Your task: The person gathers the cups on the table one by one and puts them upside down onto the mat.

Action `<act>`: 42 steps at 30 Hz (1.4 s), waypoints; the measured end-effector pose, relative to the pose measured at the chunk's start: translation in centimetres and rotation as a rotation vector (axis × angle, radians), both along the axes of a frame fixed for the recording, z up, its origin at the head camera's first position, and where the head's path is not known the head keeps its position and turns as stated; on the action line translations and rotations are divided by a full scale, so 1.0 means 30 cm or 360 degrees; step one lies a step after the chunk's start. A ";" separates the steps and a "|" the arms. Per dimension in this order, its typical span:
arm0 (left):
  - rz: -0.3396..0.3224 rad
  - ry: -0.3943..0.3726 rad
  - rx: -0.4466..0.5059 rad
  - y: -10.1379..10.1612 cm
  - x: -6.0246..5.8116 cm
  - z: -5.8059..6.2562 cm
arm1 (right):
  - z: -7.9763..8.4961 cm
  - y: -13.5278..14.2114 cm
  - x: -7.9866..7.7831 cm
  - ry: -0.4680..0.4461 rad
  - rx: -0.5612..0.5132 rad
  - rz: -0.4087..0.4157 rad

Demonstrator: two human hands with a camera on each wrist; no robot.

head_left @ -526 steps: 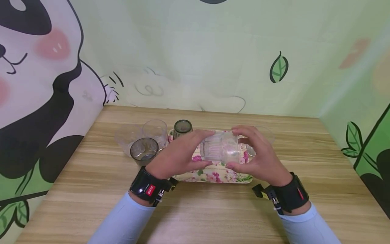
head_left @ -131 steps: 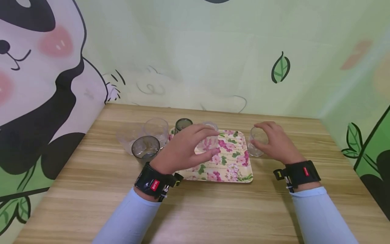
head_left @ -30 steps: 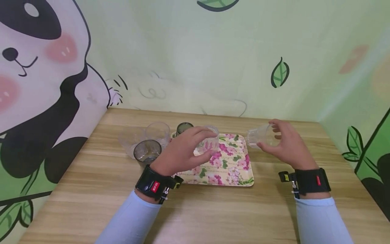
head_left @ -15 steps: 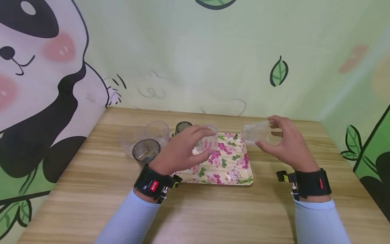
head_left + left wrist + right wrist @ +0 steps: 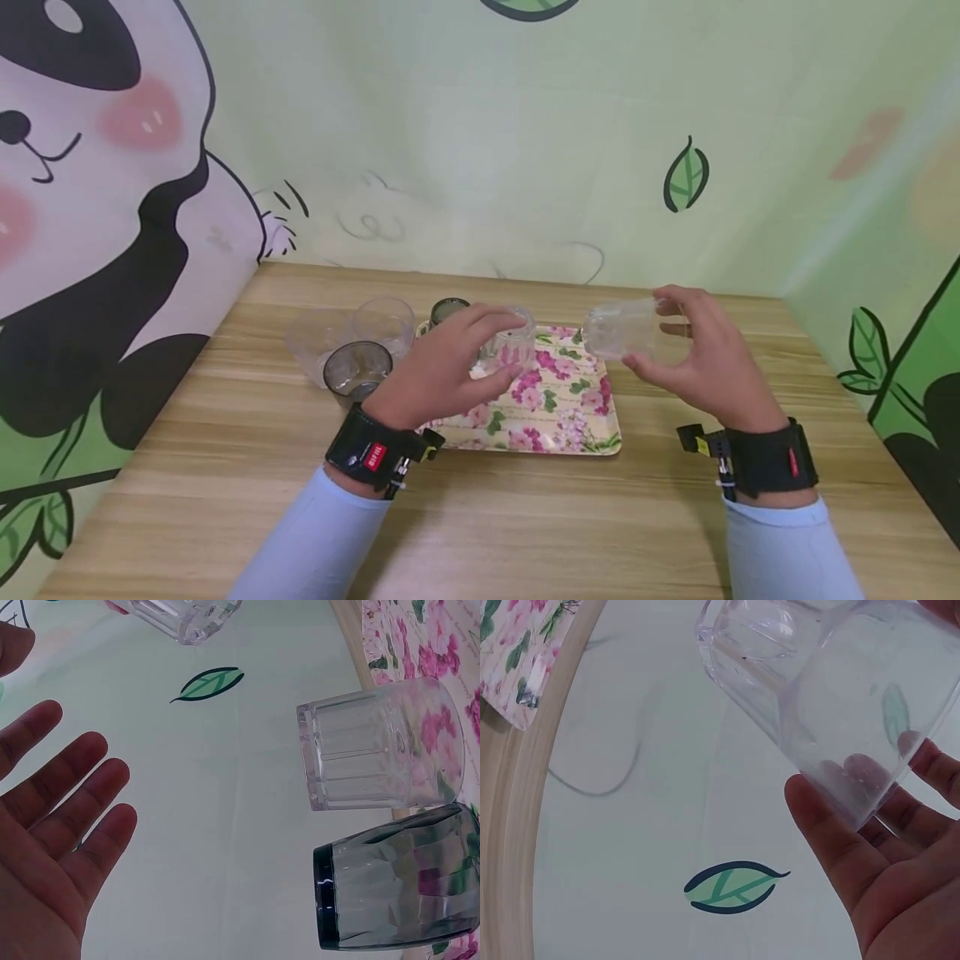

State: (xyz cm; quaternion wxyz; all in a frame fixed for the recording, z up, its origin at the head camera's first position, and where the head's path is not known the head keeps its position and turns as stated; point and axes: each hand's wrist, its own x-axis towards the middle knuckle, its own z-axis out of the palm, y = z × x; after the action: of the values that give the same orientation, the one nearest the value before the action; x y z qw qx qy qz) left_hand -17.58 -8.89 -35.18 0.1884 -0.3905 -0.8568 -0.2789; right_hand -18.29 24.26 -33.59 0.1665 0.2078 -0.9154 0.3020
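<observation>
My right hand point(image 5: 708, 362) grips a clear glass point(image 5: 621, 330) by its mouth end. The glass is tipped on its side in the air, its base pointing left over the right edge of the flowered tray point(image 5: 555, 421). My left hand point(image 5: 442, 367) hovers above the left part of the tray; in the left wrist view its fingers point(image 5: 90, 769) are spread and touch nothing. On the tray, beyond that hand, a clear tumbler point(image 5: 382, 746) stands upside down. Beside it is a smoky grey tumbler point(image 5: 397, 881), also base up.
Left of the tray, a smoky grey glass point(image 5: 357, 372) stands mouth up on the wooden table point(image 5: 525, 525). Just behind it are clear glasses point(image 5: 384, 320). A printed backdrop point(image 5: 450, 150) rises along the table's back edge.
Earlier both hands held a clear glass over the tray; it then stood upside down there. My right hand has since lifted another glass, tipped it sideways and moved it left.
</observation>
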 end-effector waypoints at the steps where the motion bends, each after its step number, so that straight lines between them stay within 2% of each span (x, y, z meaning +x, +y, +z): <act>1: 0.0005 -0.0001 0.0002 -0.001 0.000 -0.001 | -0.001 -0.003 0.001 0.0007 -0.0005 0.0012; 10: 0.0038 -0.0035 -0.0005 -0.011 0.001 -0.001 | -0.005 -0.036 0.008 0.0122 0.0007 0.0083; 15: 0.0027 -0.0046 0.0000 -0.011 -0.001 0.005 | -0.001 -0.048 0.017 0.0128 -0.0018 0.0106; 23: 0.0050 -0.0079 0.0010 -0.009 0.001 0.007 | -0.001 -0.068 0.030 0.0146 -0.0115 0.0254; 30: 0.0092 -0.0071 0.0007 -0.005 0.001 -0.001 | -0.002 -0.089 0.036 0.0171 -0.0118 0.0333; 42: 0.0050 -0.0054 -0.0001 -0.002 -0.004 -0.007 | -0.003 -0.117 0.047 0.0193 -0.0122 0.0426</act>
State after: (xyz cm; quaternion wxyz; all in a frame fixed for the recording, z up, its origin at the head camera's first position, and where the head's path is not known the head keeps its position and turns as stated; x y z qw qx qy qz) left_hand -17.69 -8.95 -35.37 0.1782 -0.3722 -0.8661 -0.2821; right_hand -16.89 20.77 -33.69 0.1875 0.3392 -0.8556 0.3432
